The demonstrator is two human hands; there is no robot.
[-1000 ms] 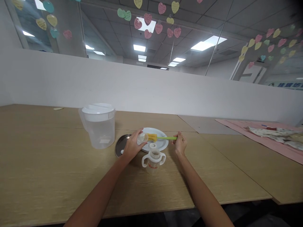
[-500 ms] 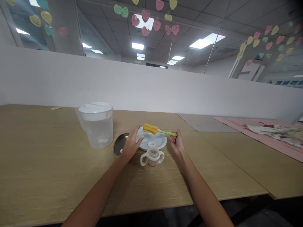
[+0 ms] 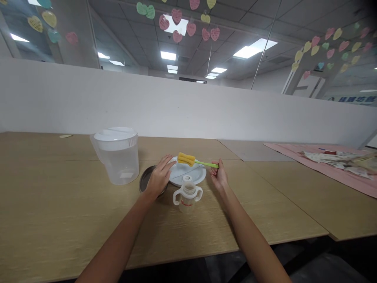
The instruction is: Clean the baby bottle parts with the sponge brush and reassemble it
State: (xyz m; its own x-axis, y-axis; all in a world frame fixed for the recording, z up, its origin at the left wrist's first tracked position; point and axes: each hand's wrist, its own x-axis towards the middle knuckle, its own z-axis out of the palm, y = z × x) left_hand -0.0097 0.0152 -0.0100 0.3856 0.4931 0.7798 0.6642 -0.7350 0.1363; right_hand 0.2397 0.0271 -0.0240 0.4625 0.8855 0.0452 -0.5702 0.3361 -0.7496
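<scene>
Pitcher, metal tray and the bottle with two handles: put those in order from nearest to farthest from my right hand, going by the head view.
From your right hand:
1. Two-handled bottle, just to its left, in front of the plate.
2. Metal tray, farther left, partly hidden by your left hand.
3. Pitcher, farthest left.

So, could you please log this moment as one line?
right hand: holding yellow sponge brush | left hand: over dark tray, grip hidden | two-handled bottle: open, upright | white plate: behind bottle | pitcher: lidded, left of tray
</scene>
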